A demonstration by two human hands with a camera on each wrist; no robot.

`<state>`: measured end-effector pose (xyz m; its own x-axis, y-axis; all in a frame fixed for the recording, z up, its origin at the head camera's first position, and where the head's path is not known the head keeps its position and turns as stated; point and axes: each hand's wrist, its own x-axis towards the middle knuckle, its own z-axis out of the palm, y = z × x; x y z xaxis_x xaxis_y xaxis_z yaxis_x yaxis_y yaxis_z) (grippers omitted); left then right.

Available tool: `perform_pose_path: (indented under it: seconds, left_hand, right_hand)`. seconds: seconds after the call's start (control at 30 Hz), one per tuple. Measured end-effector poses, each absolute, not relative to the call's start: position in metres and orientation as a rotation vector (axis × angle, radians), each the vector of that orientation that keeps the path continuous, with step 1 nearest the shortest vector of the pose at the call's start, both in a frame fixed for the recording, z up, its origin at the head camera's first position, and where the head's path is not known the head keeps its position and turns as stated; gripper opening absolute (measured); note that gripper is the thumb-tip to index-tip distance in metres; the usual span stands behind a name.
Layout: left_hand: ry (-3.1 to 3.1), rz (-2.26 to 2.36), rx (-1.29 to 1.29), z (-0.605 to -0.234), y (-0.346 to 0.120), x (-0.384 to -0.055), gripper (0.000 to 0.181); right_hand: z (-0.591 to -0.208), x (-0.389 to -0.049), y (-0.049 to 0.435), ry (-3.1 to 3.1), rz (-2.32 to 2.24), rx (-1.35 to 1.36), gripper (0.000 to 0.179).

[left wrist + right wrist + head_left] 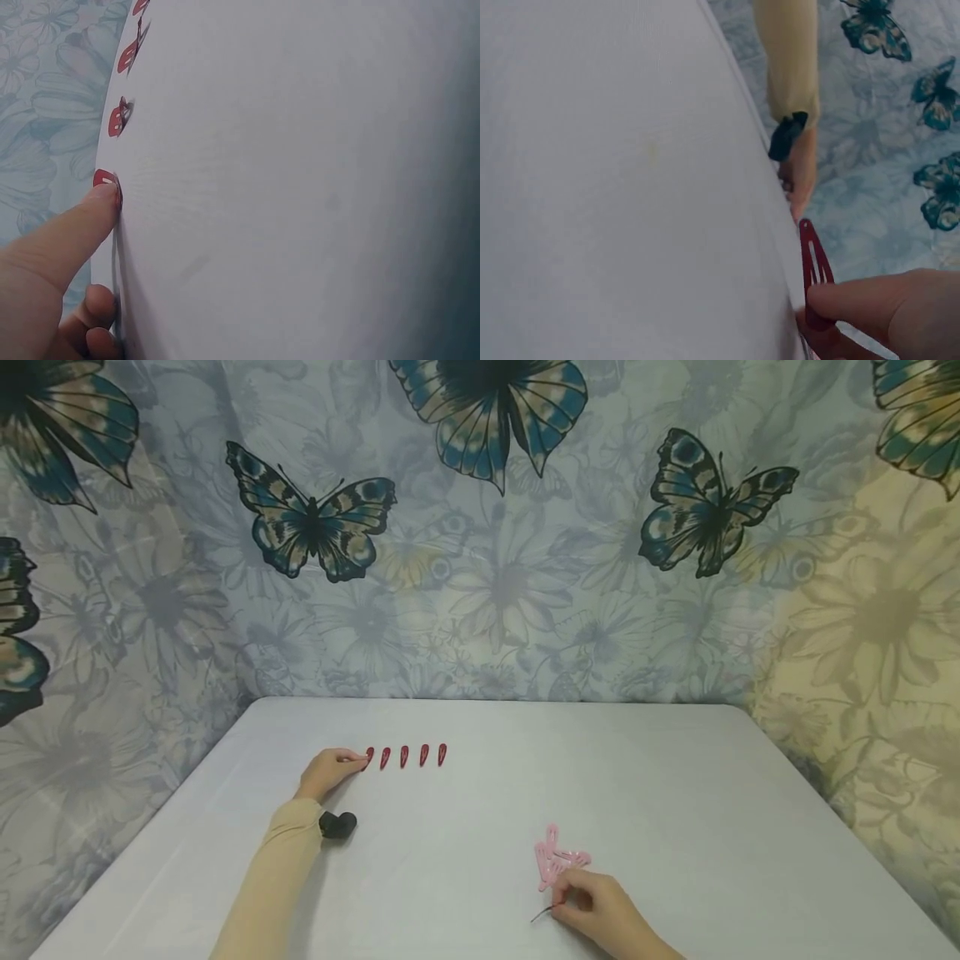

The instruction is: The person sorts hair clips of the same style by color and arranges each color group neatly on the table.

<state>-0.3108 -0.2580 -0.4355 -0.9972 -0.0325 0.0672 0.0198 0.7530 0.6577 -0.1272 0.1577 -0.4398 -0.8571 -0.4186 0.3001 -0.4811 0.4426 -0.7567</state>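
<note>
Several dark red snap hair clips (404, 757) stand in a row towards the back of the white table. At the row's left end, the fingers of my left hand (328, 772) are on the last red clip (103, 178). A fingertip covers part of that clip in the left wrist view. My right hand (596, 906) pinches another red hair clip (814, 259) between thumb and finger, its narrow end pointing away from the hand. Just beyond that hand lies a small loose pile of pink hair clips (545, 860).
The white table (675, 793) reaches back to a cloth wall (502, 635) printed with butterflies and flowers. A dark wrist camera (339, 826) sits at my left cuff, beside the light yellow sleeve (273, 877).
</note>
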Motion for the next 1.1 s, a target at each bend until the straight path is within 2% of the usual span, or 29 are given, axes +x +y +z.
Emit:
perform_pose_path:
  seconds: [0.17,0.37,0.6,1.1]
  left_hand:
    - [-2.875,-1.066,0.017,-0.4337,-0.2579,-0.3102,0.026]
    - [-2.877,-1.064,0.026,-0.4367,-0.2588,-0.3133,0.027]
    - [-2.87,-1.071,0.036,-0.4369,-0.2589,-0.3124,0.027]
    - [-2.878,-1.067,0.039,-0.4352,-0.2567,-0.3108,0.027]
  right_hand:
    - [-0.4361,-0.1298,0.1618,-2.593,1.677,0.839,0.01]
    - [-0.4343,-0.1305,0.1637,-2.519,1.691,0.937,0.005]
    - [-0.4361,-0.1324,0.1658,-2.571,1.793,0.74,0.015]
    - [-0.4319,-0.1311,0.1665,-2.63,1.769,0.722,0.016]
